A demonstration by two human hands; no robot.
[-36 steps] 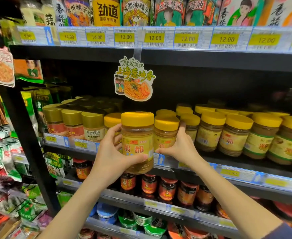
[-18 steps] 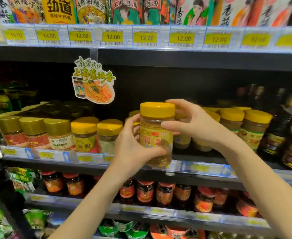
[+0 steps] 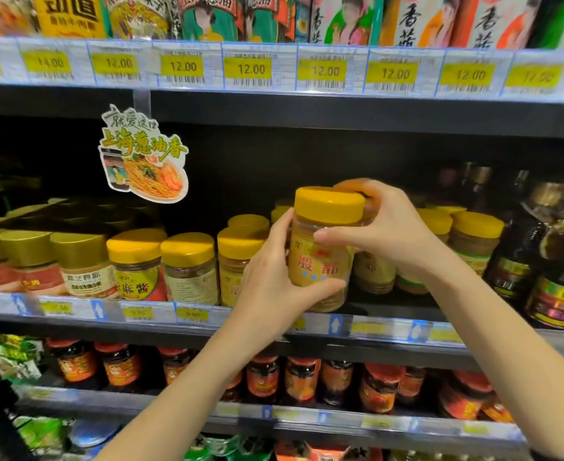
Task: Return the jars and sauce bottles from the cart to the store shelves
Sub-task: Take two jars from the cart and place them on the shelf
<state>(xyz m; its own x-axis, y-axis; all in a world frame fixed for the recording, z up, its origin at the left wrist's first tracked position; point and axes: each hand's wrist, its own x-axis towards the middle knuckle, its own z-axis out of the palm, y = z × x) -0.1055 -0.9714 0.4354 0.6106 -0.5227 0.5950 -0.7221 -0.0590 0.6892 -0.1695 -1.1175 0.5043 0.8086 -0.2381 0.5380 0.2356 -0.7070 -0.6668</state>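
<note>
Both hands' grip clasping yellow-lidded jar (image 3: 324,247), left hand (image 3: 274,277) low, right hand (image 3: 387,227) high, red-lettered label

Jar (image 3: 322,257) between both hands, before the shelf (image 3: 181,322) row; bottles (image 3: 553,271) right, hanging sign (image 3: 142,158) upper left.

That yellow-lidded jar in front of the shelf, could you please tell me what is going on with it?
A person is holding the yellow-lidded jar with both hands in front of the middle shelf. The left hand wraps its lower body, and the right hand grips it near the lid. The jar is not yet set down; it hangs above the shelf edge, beside a row of similar yellow-lidded jars.
</note>
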